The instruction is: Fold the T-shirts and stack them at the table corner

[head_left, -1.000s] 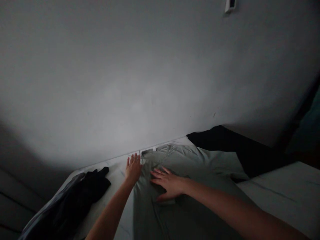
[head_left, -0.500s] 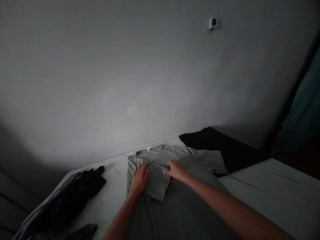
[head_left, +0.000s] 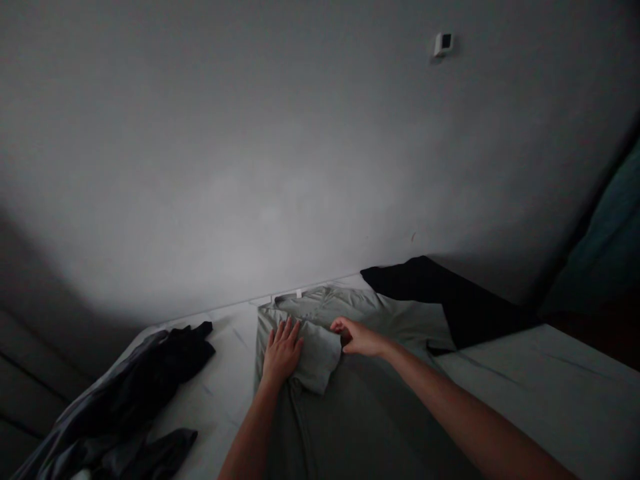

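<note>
A grey-green shirt lies spread on the white surface, its collar toward the wall and its left side folded inward. My left hand rests flat on the folded part with its fingers spread. The folded-over sleeve lies between my two hands. At that sleeve's upper right edge is my right hand, its fingers curled and thumb near the index finger; the sleeve's edge touches the fingertips. The shirt's other sleeve extends to the right.
Dark crumpled clothes lie on the left of the white surface. A black garment lies behind the shirt's right sleeve. The grey wall rises behind, with a small white device. Teal fabric hangs at right.
The folded sleeve lies a little higher and flatter, its edge now by my right fingertips. My left hand has stayed flat on the shirt. The view has shifted slightly.
</note>
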The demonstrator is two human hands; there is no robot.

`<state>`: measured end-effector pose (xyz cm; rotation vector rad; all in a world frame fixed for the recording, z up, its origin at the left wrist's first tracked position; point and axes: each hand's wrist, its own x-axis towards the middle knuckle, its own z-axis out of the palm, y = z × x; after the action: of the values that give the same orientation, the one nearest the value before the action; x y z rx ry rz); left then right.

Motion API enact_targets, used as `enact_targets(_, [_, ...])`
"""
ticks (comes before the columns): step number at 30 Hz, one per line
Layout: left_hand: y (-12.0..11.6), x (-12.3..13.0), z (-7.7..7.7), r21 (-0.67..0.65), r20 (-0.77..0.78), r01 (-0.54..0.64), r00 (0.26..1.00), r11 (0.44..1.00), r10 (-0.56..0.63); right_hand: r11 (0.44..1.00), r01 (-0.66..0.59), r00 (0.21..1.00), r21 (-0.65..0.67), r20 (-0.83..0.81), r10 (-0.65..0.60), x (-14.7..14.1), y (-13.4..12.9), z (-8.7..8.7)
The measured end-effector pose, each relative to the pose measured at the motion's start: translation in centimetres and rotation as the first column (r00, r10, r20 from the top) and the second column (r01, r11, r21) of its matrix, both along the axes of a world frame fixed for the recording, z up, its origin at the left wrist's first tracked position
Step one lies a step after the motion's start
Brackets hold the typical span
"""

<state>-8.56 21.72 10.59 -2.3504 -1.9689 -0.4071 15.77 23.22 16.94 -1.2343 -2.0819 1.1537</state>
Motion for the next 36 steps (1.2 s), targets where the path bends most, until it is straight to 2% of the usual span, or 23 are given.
enact_targets(3, [-0.1,0.0,0.3,-0.024,0.004,-0.005,1.0,1.0,0.005,0.986,0.027,0.999,0.166,0.018,-0.031,-0.4,-0.6,-0.6])
enact_targets(7, [-0.2,0.1,0.2,-0.024,0.004,-0.002,1.0,1.0,0.003,0.936,0.119,0.981,0.332,0.104,-0.161,-2.1,-1.1,-1.3])
enact_targets(10, [0.0,0.0,0.0,-0.021,0.007,-0.001,1.0,1.0,0.002,0.921,0.162,0.956,0.355,0.174,-0.236,-2.6,-1.1,-1.3])
enact_targets(14, [0.1,-0.1,0.0,-0.023,0.007,0.002,1.0,1.0,-0.002,0.892,0.226,0.897,0.391,0.274,-0.347,-1.2,-0.9,-0.9])
enact_targets(17, [0.0,-0.1,0.1,-0.033,0.009,0.004,1.0,0.999,-0.004,0.899,0.245,0.848,0.363,0.368,-0.38,-0.4,-0.9,-0.2])
enact_targets(19, [0.0,-0.1,0.1,-0.029,0.01,0.006,1.0,1.0,-0.006,0.885,0.24,0.817,0.4,0.409,-0.406,-0.8,-1.4,0.6])
enact_targets(21, [-0.1,0.0,0.2,-0.007,0.007,0.009,1.0,1.0,-0.009,0.854,0.164,0.839,0.494,0.385,-0.384,-1.9,-2.6,1.6])
enact_targets(22, [-0.1,0.0,0.2,0.004,0.002,0.012,1.0,1.0,-0.012,0.844,0.086,0.875,0.529,0.365,-0.317,-2.7,-3.4,2.0])
enact_targets(24, [-0.2,0.1,0.3,0.01,-0.01,0.017,1.0,1.0,-0.017,0.823,-0.136,0.93,0.551,0.358,-0.086,-4.4,-5.3,2.5])
enact_targets(26, [-0.3,0.1,0.4,-0.004,-0.02,0.02,1.0,1.0,-0.02,0.757,-0.35,0.899,0.551,0.424,0.107,-5.8,-7.1,2.2])
enact_targets(28, [-0.4,0.2,0.7,-0.023,-0.021,0.015,1.0,1.0,-0.015,0.663,-0.449,0.848,0.599,0.518,0.107,-6.6,-8.2,1.4])
enact_targets(31, [-0.4,0.2,0.9,-0.045,-0.011,0.007,1.0,0.999,-0.007,0.546,-0.477,0.818,0.688,0.575,-0.01,-6.6,-8.6,0.0])
enact_targets(33, [-0.3,0.1,0.9,-0.056,-0.004,0.007,1.0,0.998,-0.007,0.509,-0.474,0.827,0.719,0.561,-0.023,-6.2,-8.5,-0.4])
enact_targets(36, [-0.3,0.1,0.8,-0.049,0.004,0.009,1.0,0.999,-0.008,0.5,-0.453,0.854,0.738,0.521,0.005,-5.5,-8.6,0.0])
